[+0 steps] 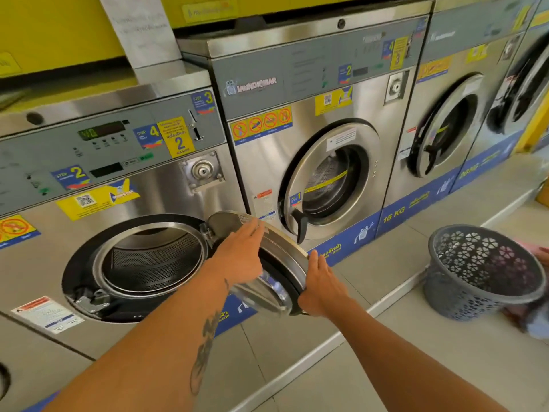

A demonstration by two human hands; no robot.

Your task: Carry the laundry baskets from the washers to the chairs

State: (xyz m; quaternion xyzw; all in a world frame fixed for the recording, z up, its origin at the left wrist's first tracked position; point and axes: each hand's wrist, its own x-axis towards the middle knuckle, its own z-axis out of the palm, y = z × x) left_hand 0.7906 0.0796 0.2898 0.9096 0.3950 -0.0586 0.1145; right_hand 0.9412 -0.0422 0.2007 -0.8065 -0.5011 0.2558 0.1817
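A grey plastic laundry basket [481,272] with perforated walls stands tilted on the tiled floor at the right, dark clothes inside it. In front of me a steel washer [148,257] has its round door [267,263] swung open, and the drum looks empty. My left hand [240,251] lies flat on the door's upper face, fingers stretched out. My right hand [322,285] holds the door's outer rim from the right side. Neither hand touches the basket, which sits well to the right of them.
A second washer [320,179] with its door ajar stands to the right, and further washers [445,126] continue along the row. A raised tiled step [386,263] runs below the machines. Someone's fingers [543,252] and pink cloth show behind the basket at the right edge.
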